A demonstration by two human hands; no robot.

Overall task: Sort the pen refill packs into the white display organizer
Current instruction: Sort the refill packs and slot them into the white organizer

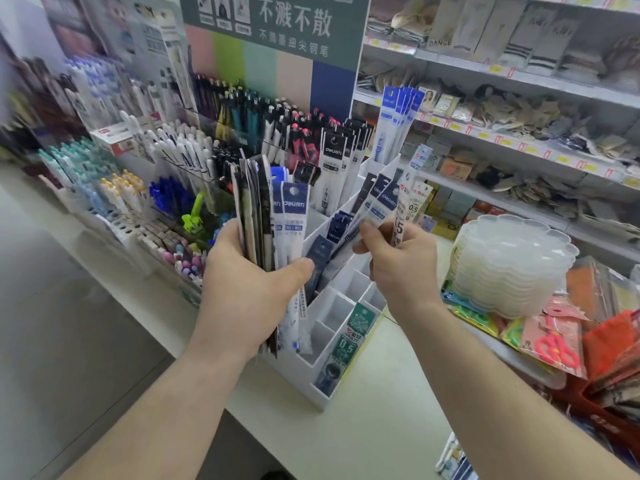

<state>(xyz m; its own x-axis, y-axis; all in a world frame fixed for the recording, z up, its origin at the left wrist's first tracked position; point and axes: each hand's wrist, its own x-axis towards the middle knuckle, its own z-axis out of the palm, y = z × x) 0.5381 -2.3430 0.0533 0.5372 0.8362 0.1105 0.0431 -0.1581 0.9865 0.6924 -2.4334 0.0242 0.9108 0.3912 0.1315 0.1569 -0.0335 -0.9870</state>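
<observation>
Head view: left hand (247,289) is wrapped around an upright bundle of refill packs (266,216), thumb across their front. Right hand (398,268), just beside it, pinches a few more packs (398,199), fanned upward. Both hands are above the white display organizer (332,317) on the counter (398,427); a green 0.5 pack (348,344) stands in a front compartment, blue-topped packs (398,123) at the back. Stacked clear trays (512,265) sit right.
</observation>
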